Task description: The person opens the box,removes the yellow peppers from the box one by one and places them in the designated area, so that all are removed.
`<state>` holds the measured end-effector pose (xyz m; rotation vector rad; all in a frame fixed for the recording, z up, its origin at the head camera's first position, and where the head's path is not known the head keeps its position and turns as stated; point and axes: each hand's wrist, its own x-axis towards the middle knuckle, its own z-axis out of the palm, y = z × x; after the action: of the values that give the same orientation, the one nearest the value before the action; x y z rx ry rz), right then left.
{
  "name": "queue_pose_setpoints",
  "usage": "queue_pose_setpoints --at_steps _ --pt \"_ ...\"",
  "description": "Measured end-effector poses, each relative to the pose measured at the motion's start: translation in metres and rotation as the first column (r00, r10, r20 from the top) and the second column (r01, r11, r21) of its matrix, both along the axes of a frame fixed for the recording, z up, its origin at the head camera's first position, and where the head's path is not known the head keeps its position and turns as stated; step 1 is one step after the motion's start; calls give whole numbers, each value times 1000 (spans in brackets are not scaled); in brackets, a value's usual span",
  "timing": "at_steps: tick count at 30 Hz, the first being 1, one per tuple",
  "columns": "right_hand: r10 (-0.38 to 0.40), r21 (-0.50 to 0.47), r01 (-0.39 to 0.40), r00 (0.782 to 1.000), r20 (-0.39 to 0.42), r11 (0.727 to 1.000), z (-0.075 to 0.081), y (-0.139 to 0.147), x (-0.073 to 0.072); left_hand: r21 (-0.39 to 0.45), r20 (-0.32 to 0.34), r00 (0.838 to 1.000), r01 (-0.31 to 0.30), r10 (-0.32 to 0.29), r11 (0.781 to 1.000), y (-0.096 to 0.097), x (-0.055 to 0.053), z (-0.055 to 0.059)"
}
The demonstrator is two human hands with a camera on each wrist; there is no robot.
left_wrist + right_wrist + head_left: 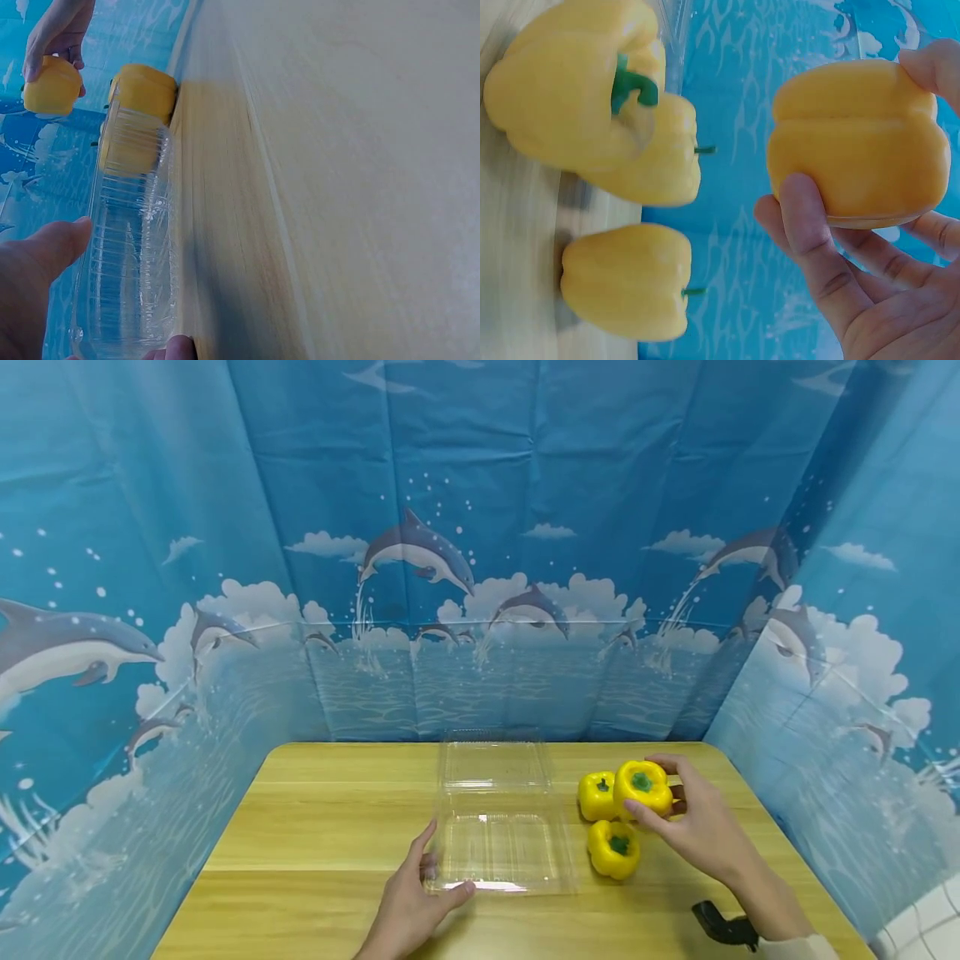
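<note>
A hinged clear plastic container [495, 852] lies open on the table, its lid [495, 764] folded back. My left hand [414, 893] grips its near left corner, thumb at the front rim, fingers along the left side. In the left wrist view, the thumb [64, 244] is by the rim and fingertips [178, 349] are near the base. My right hand [701, 818] holds a yellow bell pepper [643, 787] above the table, fingers round it. Other yellow bell peppers [615, 850] stand beside the container; the right wrist view shows three, one partly hidden behind a nearer pepper [562, 90].
A wooden table [315, 835] stands against a blue dolphin-print curtain [480, 527], which also hangs along both sides. Near the right wrist is a black strap-like piece [723, 927]. A white surface [926, 918] shows at the lower right.
</note>
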<state>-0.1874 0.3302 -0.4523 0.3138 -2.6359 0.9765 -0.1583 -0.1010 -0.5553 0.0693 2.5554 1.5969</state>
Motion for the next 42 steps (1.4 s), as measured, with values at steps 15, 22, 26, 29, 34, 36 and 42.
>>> queue_pose_setpoints --at_steps 15,22,26,29,34,36,42 --pt "-128 20 128 991 40 992 -8 29 10 0 10 1000 -6 6 1000 3 2 1" --pt "-144 26 143 989 43 989 -16 37 13 -7 8 1000 -10 10 1000 3 1 0" --pt "-157 13 157 986 46 988 -22 43 14 -11 4 1000 -11 11 1000 3 1 0" --pt "-167 14 166 984 59 986 -27 46 14 -11 4 1000 -12 12 1000 3 2 0" --pt "-168 19 167 981 94 986 -33 50 14 -7 7 1000 -11 11 1000 2 2 1" --pt "-167 19 165 981 101 986 -35 52 13 -5 7 1000 -8 8 1000 2 1 1" --pt "-162 21 160 981 107 987 -38 54 11 2 13 1000 -4 4 1000 1 0 -1"
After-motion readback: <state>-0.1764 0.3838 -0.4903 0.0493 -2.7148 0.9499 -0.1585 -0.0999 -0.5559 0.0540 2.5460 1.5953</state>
